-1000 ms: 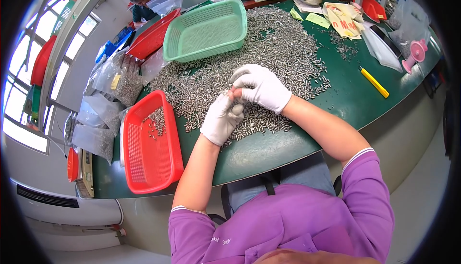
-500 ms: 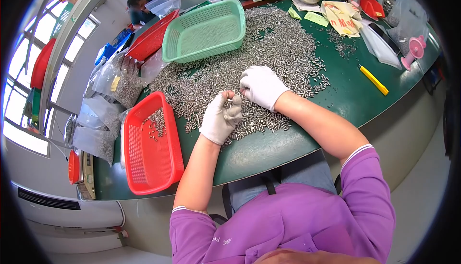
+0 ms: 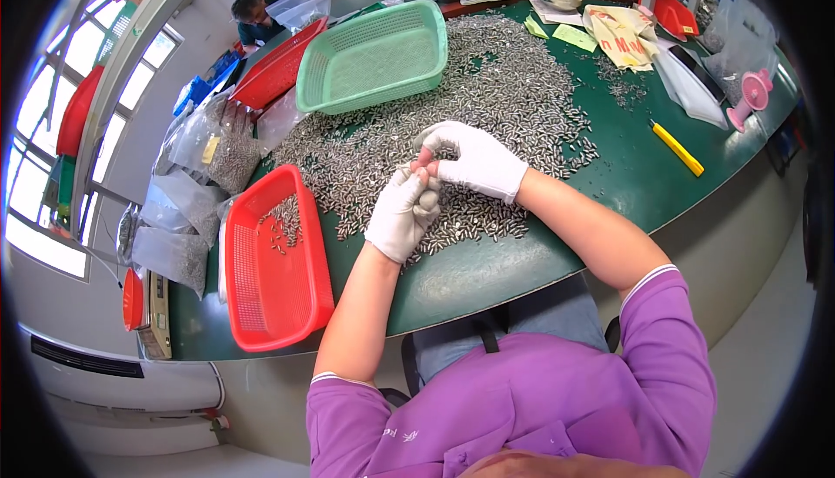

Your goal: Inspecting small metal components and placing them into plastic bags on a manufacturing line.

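Note:
A broad heap of small shiny metal pieces (image 3: 513,86), pointed oval in shape, spreads over the green table. Above its near part my two hands meet at the fingertips. White gloves cover both, with some bare fingertips showing. My left hand (image 3: 402,217) is closed, thumb and fingers pinched together. My right hand (image 3: 474,160) bends its index finger and thumb against the left fingertips. Whatever lies between them is too small or hidden to make out. Left of my left hand stands a red plastic basket (image 3: 277,304) with a small pile of the metal pieces at its far end.
A green basket (image 3: 374,56) rests on the heap's far left. Filled plastic bags (image 3: 174,234) line the left side beside a scale (image 3: 156,317). To the right lie a yellow cutter (image 3: 677,147), a pink small fan (image 3: 750,100) and papers. A person (image 3: 257,21) sits beyond the table.
My right hand has lifted off the heap and moved slightly left, bringing its fingertips to those of my left hand. The left hand has hardly moved.

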The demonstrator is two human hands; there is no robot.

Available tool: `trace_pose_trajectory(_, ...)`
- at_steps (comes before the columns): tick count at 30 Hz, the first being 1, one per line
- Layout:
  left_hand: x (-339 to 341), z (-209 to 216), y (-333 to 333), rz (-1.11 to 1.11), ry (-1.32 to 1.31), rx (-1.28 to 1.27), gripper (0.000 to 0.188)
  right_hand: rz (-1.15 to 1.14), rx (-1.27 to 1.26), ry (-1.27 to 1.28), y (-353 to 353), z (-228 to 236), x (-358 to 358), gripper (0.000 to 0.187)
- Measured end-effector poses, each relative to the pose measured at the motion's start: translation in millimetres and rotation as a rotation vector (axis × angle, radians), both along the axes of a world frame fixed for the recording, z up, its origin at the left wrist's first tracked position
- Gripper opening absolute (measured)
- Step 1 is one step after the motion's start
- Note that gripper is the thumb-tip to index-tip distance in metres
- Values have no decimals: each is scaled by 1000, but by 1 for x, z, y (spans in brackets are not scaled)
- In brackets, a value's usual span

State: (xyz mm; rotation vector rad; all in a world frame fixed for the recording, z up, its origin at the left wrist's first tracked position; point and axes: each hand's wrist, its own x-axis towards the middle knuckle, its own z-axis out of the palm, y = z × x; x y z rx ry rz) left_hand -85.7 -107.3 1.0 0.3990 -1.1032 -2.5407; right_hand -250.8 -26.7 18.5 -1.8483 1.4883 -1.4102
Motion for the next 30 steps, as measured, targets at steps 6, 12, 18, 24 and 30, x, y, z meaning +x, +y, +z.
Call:
trace_pose_trajectory(6,-1,4,1,61,-12,5,19,-504,-54,660,-4,-22,-20,30)
trace_pose_trajectory(12,-1,5,4,30,-27,39,20,-469,65,637,-9,-21,-17,14)
trace_pose_trajectory(18,2,-1,-2,48,6,100,20,-511,44,729,-10,-20,-18,13)
trace_pose_trajectory(24,1,5,4,139,-24,194,19,-469,149,705,2,-11,-33,14)
trace_pose_trajectory(30,2,1,-1,70,27,99,20,-435,168,727,-7,-17,-20,11)
